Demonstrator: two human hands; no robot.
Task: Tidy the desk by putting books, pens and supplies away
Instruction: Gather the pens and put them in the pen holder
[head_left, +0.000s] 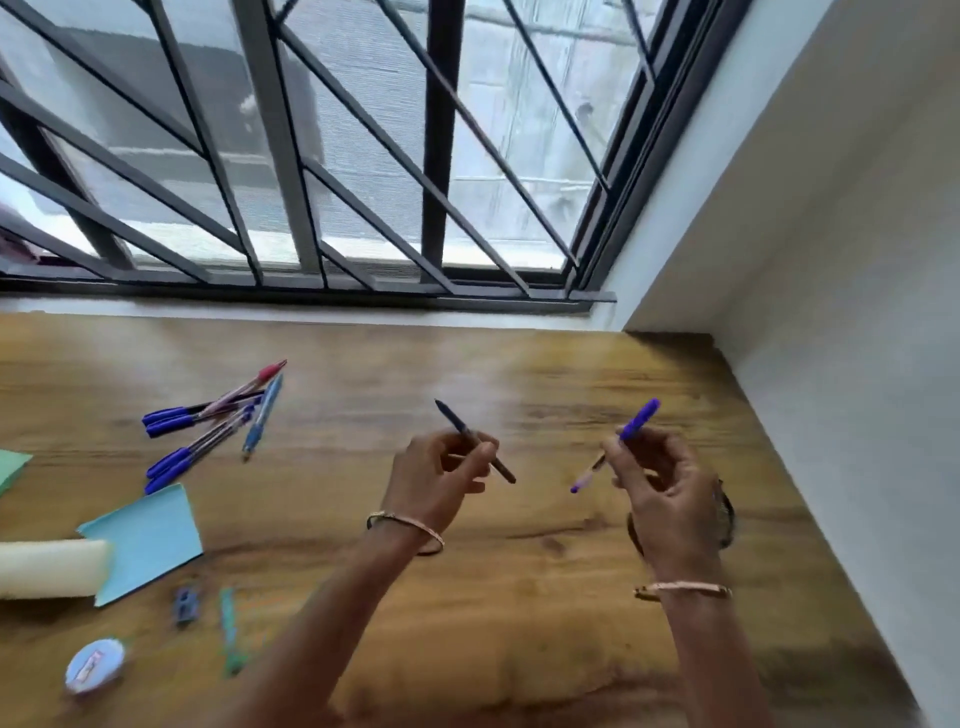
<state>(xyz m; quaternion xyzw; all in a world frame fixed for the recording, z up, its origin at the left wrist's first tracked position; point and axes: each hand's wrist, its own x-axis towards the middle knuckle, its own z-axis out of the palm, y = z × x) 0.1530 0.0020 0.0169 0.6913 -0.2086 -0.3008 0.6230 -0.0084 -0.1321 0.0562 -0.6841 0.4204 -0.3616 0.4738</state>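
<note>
My left hand (441, 475) pinches a dark pen (454, 422) above the middle of the wooden desk (545, 597), its tip pointing up and left. My right hand (670, 493) grips a pen with a blue cap (640, 418), cap end up and right. Both hands hover apart over the desk. A loose pile of several blue-capped pens and one red pen (208, 421) lies at the left. Blue sticky notes (148, 540) lie in front of the pile.
A pale yellow foam block (52, 569), a green pad (10, 467), a small blue sharpener (184, 605), a teal strip (228, 631) and a round tape roll (96, 665) lie at the left. A barred window runs behind; a white wall bounds the right.
</note>
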